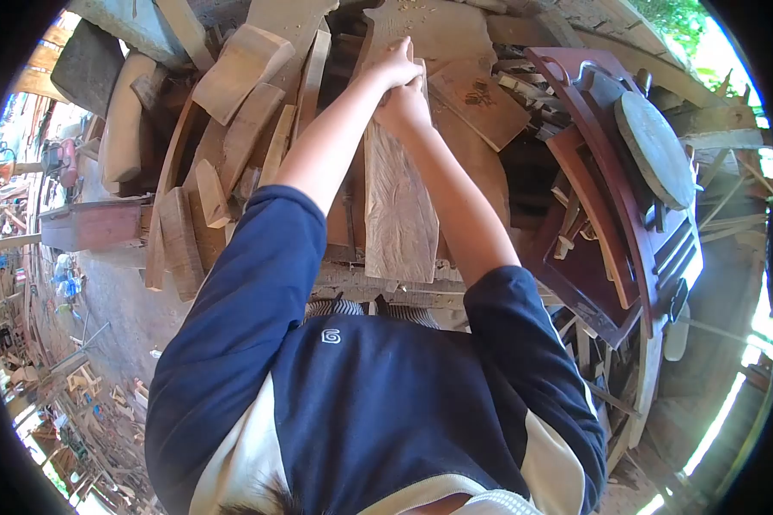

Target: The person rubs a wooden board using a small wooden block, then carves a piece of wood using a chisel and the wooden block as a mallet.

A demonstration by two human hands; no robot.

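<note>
Both arms reach forward over a long wooden board (399,202) with wavy grain, which lies lengthwise in front of me. My left hand (395,67) is closed, its thumb side pointing away from me. Just nearer to me and touching it, my right hand (404,105) is closed too. Both are low over the far part of the board. Whatever they grip, if anything, is hidden by the fingers. Wood shavings (416,7) lie on the broad slab (455,34) beyond the hands.
Wood blocks (242,73) and offcuts are piled at the left. A flat board (479,101) bearing dark shavings lies right of my hands. Further right stands a dark red wooden frame (614,189) with a round disc (654,150). A reddish box (93,225) sits at far left.
</note>
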